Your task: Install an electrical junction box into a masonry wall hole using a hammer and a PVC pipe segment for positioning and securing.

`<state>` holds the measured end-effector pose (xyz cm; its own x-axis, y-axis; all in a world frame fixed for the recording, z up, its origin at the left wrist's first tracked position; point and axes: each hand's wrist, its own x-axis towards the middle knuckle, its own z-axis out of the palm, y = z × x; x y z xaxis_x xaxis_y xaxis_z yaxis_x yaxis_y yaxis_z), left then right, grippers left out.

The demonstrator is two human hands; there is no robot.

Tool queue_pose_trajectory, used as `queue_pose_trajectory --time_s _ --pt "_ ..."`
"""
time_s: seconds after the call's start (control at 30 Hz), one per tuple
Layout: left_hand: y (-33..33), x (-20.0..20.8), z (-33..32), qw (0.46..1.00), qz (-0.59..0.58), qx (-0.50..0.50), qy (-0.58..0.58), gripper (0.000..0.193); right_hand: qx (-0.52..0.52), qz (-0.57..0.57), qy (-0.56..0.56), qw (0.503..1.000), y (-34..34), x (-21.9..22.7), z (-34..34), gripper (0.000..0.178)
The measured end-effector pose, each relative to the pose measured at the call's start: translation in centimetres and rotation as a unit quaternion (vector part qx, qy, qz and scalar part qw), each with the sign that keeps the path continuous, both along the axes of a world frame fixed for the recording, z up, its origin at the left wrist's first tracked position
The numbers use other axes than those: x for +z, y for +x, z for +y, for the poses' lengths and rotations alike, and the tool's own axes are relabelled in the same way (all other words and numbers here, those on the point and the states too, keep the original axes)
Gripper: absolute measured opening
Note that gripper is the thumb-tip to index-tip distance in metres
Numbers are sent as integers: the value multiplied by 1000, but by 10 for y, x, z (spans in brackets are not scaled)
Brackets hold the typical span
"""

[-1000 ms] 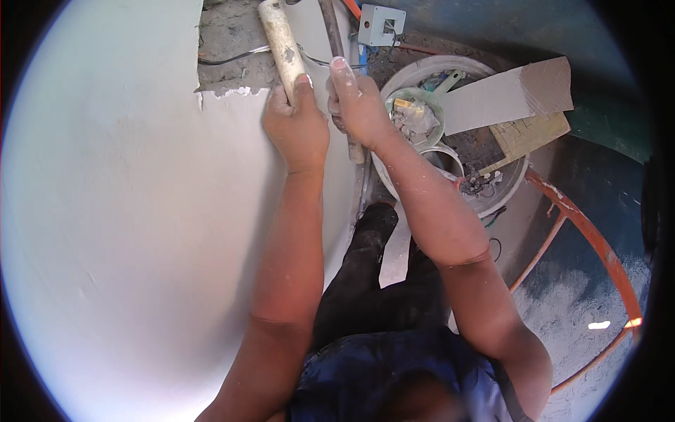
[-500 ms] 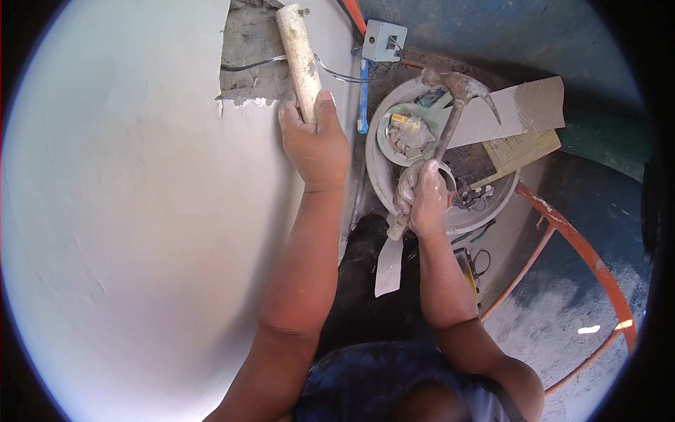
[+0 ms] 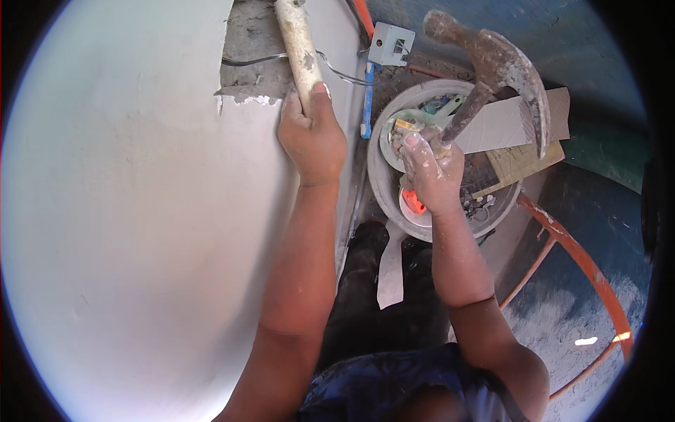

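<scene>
My left hand (image 3: 313, 144) is wrapped round the lower end of a whitish, stained pipe (image 3: 301, 53). The pipe slants up across a rough square recess (image 3: 246, 35) cut in the pale wall (image 3: 140, 211); its upper end leaves the picture. Behind it, a dark wire (image 3: 253, 61) crosses the recess. My right hand (image 3: 436, 169), dusted white, grips a rusty claw hammer (image 3: 503, 67) by its handle. The hammer is raised above a tub, its head up and its claw pointing right. Fingers hide the handle's lower end.
Below the hammer stands a round grey tub (image 3: 376, 172) holding a bowl of rubble, an orange object (image 3: 413, 202) and debris. A cardboard piece (image 3: 492, 130) and a yellowish board (image 3: 527, 165) lie across it. An electrical box (image 3: 391, 43) sits beyond. Orange metal bars (image 3: 583, 257) curve at right.
My right hand has lifted the hammer up and toward the head camera, so it looks larger, and the orange object shows. The pipe in my left hand has shifted slightly upward in the picture.
</scene>
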<state>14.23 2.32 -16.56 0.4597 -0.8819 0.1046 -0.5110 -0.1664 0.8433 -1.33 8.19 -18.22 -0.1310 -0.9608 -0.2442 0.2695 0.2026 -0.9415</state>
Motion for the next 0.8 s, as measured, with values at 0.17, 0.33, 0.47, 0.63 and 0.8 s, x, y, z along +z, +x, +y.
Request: queue_pose_trajectory --time_s 0.17,0.33,0.47,0.63,0.8 --pt "-10 -4 -2 999 31 -9 -4 26 47 -6 -117 992 17 -10 -58 22" --pt "-2 -4 -3 1000 4 8 -3 28 71 61 -57 994 22 14 -73 25" --pt "-4 -1 -2 999 15 7 29 30 65 78 -63 993 33 -2 -85 25" --pt "-3 0 -4 1000 8 14 23 31 35 -36 -26 998 24 27 -73 27" --pt "-1 1 -5 999 6 27 25 33 86 129 20 988 21 22 -83 29"
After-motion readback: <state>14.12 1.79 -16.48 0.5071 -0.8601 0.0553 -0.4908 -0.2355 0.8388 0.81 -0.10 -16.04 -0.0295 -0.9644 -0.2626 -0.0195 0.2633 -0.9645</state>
